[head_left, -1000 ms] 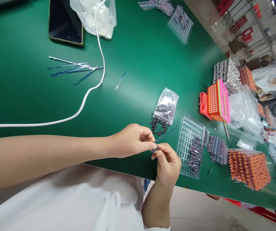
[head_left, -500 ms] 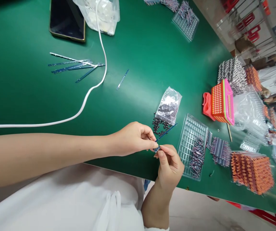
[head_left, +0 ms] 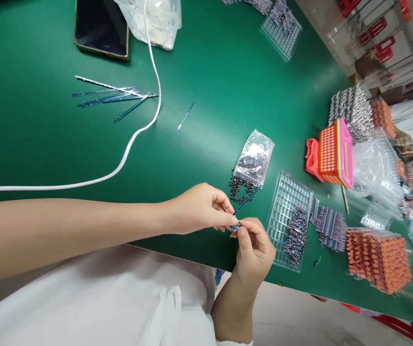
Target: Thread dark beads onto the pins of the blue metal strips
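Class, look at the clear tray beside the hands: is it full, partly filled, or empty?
Partly filled. The clear tray holds small parts only in its lower right area; the other rows are bare.

Left hand (head_left: 199, 209) and right hand (head_left: 253, 247) meet fingertip to fingertip above near table edge, pinching thin blue strip (head_left: 246, 199) between them. Strip slants up toward small clear bag (head_left: 255, 158) with loose dark beads (head_left: 238, 187) spilled beside it. Clear compartment tray (head_left: 285, 211) just right of hands. White cable (head_left: 130, 139) crosses green table (head_left: 228, 77).

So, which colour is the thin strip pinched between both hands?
Blue; the thin strip shows best in the head view.
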Tool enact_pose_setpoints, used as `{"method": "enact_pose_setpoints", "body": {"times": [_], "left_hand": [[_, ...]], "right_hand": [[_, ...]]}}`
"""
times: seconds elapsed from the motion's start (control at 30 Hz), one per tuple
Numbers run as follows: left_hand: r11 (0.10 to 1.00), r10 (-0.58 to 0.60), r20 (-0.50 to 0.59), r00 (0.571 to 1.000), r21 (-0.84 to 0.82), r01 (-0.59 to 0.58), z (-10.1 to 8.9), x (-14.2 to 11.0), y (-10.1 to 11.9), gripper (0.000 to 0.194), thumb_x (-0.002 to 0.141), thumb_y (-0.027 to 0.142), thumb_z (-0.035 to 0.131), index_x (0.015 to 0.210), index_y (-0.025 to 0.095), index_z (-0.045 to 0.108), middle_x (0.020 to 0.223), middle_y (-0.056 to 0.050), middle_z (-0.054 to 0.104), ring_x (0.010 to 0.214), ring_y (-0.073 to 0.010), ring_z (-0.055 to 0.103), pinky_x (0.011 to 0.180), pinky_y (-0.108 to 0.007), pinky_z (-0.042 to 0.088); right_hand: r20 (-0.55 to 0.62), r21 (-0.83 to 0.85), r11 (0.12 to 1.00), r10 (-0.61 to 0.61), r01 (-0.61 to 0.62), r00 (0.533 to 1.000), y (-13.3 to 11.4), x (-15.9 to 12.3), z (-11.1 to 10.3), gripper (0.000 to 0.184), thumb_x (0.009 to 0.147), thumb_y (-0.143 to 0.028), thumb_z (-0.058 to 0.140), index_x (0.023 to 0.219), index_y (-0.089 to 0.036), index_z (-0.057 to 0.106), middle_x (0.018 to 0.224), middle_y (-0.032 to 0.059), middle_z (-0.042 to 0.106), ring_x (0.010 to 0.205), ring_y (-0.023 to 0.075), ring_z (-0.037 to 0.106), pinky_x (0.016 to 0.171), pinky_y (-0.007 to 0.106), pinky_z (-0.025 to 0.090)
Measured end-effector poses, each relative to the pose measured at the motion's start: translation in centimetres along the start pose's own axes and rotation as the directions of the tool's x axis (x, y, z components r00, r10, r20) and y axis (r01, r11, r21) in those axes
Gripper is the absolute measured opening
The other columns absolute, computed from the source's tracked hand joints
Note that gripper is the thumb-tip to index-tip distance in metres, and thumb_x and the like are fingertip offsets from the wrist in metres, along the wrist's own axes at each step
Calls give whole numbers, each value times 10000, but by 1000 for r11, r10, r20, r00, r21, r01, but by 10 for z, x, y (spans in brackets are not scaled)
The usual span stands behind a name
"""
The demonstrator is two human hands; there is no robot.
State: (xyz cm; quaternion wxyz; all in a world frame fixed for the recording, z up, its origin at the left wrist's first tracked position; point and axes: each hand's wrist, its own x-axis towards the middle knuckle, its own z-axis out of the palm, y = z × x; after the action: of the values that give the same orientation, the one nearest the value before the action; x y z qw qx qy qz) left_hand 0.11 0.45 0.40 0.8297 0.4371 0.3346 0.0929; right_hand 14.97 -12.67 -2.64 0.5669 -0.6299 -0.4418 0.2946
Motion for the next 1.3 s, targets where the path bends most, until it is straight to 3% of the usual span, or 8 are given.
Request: {"method": "enact_pose_setpoints", "body": {"times": [0.33,0.77,1.17,1.3], "left_hand": [[1000,-11,5,1000,20,11,0,0,0,170,711,308,778,763,168,696,664,2,724,684,-168,706,674,-277,564],[958,110,-3,994,265,-106,-1,-1,-4,209,771,368,721,858,178,723,771,-10,744,747,-175,681,666,-259,504],[907,216,21,976,367,-208,0,-3,-4,141,797,267,662,876,174,731,843,-14,772,808,-174,711,742,-252,542],[918,225,33,974,327,-223,-1,-3,-4,191,787,300,687,924,172,724,894,-23,773,862,-181,712,802,-262,547]], "right_hand": [[-1,32,998,55,-55,999,1,0,0,103,895,-158,651,915,-225,727,785,-6,617,671,109,580,569,231,462],[-29,37,999,32,-31,999,3,0,0,94,883,-156,665,919,-221,722,779,-2,586,651,108,564,536,223,446],[-13,50,997,60,-59,998,4,0,-2,81,871,-183,681,936,-216,717,808,1,593,671,109,579,563,228,472],[-51,25,998,55,-54,997,4,0,-1,30,873,-207,682,891,-197,704,787,-3,590,634,101,563,548,231,454]]}}
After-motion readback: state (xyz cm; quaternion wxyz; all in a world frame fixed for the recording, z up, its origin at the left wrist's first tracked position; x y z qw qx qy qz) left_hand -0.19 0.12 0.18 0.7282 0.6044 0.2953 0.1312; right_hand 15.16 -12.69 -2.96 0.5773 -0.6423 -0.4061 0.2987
